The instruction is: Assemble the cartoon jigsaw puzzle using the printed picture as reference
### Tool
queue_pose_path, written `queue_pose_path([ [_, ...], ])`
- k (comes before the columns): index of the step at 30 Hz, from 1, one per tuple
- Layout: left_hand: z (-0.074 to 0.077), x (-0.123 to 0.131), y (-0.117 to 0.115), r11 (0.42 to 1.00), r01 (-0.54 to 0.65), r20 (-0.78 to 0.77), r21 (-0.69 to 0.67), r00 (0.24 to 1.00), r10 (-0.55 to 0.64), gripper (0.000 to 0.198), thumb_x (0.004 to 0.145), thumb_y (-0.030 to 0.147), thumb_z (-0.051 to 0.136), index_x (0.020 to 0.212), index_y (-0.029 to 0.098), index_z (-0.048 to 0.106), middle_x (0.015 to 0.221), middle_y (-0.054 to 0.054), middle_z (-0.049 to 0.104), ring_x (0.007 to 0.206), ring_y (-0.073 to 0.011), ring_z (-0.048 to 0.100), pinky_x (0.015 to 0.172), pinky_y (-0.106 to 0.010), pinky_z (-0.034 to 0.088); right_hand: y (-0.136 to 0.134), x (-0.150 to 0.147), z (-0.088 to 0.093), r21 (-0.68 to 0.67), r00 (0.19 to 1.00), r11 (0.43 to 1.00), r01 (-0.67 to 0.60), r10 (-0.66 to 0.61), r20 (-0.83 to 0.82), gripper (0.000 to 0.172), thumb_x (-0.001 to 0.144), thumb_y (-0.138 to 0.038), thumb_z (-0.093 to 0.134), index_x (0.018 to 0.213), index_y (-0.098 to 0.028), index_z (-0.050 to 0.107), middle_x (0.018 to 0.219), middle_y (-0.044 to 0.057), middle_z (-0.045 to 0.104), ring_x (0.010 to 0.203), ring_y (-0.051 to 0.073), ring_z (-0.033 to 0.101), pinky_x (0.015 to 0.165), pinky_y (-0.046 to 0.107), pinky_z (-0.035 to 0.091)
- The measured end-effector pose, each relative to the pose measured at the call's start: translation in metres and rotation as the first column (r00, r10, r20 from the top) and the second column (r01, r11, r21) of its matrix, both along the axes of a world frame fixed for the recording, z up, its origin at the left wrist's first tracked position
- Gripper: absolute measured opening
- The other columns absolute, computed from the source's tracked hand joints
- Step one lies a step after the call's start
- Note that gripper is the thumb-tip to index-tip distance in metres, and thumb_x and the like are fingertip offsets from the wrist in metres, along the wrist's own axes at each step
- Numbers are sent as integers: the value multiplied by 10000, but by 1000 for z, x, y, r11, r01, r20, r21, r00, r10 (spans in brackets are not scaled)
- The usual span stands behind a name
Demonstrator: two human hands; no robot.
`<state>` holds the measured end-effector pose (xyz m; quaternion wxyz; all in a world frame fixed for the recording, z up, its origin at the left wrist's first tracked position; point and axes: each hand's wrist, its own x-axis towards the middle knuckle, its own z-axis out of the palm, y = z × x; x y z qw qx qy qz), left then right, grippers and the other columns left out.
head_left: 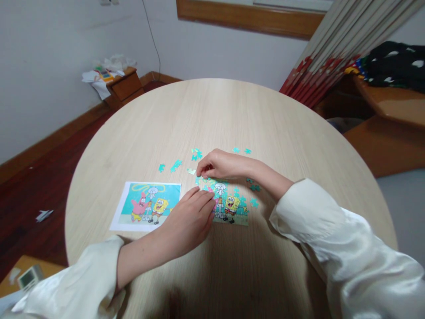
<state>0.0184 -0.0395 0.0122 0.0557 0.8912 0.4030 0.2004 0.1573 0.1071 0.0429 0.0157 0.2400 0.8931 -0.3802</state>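
Observation:
A partly joined cartoon jigsaw (230,206) lies on the round wooden table (232,115). My left hand (191,217) rests flat on the jigsaw's left edge, fingers stretched out and together. My right hand (219,165) hovers at the jigsaw's top left corner, fingertips pinched on a small teal piece. A printed reference picture (148,205) of the same cartoon lies just left of my left hand. Loose teal pieces (175,165) are scattered behind the jigsaw, and several more (254,188) lie to its right.
A small wooden cabinet (124,86) with papers on top stands by the far left wall. Folded curtains (332,48) and a wooden bench (381,106) with dark clothing are at the right. A small white device (29,278) sits at the lower left.

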Motion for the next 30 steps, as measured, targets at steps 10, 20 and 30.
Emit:
queue_pose_path([
  [10,0,0,0,1000,-2,7,-6,1000,2,256,932,144,387,977,102,636,1041,-139,681,991,-246,617,970,-461,494,0,-3,7,-77,995,993,-92,94,21,183,834,-93,555,889,-115,728,851,60,719,764,122,602,730,256,435],
  [20,2,0,1,999,4,15,-35,1000,-3,261,930,141,379,983,109,633,1052,-135,675,1008,-246,606,973,-469,493,-4,-10,8,-74,988,989,-129,135,73,210,799,-8,521,807,-116,701,697,3,644,650,91,511,665,240,389],
  [30,1,0,0,998,2,-10,-60,1000,-3,232,922,136,406,995,115,625,1058,-135,671,1026,-243,613,990,-466,472,-4,5,12,66,994,993,-101,98,49,131,774,-88,649,871,-156,703,883,47,680,817,147,575,771,282,421],
])
